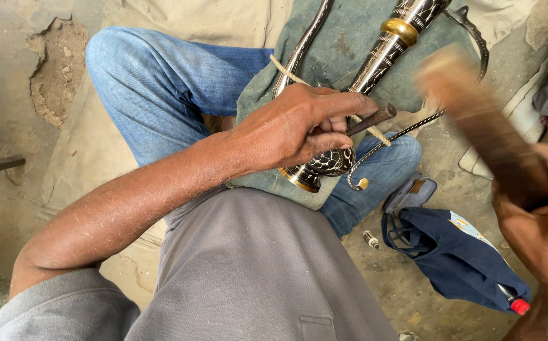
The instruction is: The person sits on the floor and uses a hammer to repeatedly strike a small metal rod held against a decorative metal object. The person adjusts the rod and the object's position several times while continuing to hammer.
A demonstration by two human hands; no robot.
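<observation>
left hand (296, 129) pinches punch (370, 120) | engraved metal vessel (375, 63) directly under fingers | right hand (539, 221) clasps blurred wooden mallet (482, 123), raised beside

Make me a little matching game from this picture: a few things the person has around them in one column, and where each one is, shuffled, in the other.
Things:
1. Thin dark punch tool
2. Wooden mallet
3. Engraved metal vessel
4. Dark blue cloth bag

Places:
A. lying on the ground beside the knee
B. resting on a green cloth across the lap
C. pinched in the left hand
D. gripped in the right hand, blurred

Pairs: 1-C, 2-D, 3-B, 4-A
</observation>
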